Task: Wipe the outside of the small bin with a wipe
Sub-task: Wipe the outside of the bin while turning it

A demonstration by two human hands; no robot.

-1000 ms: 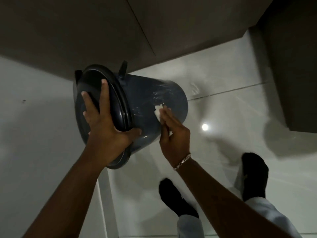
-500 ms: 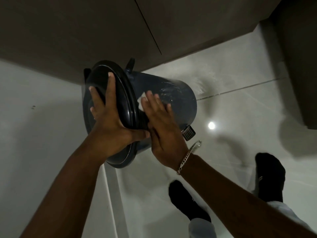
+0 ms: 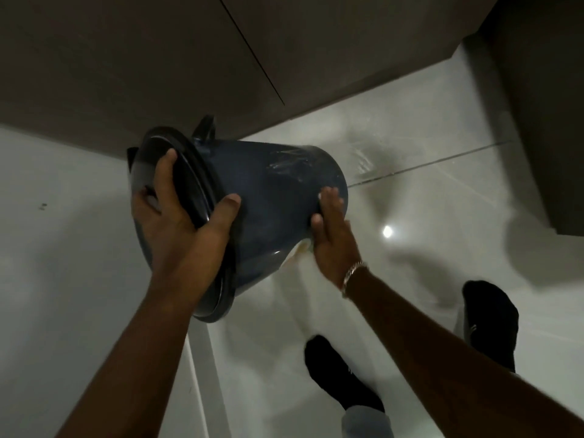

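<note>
On one bin (image 3: 268,197), two hands.

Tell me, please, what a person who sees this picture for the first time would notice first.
The eye goes first to the dark blue bin, held tilted in the air at the centre, above the glossy pale floor. The left hand grips its lidded end, while the right hand lies flat on its side near the base, with a white wipe peeking out beneath the palm. Two feet in black socks stand at the lower right.
</note>
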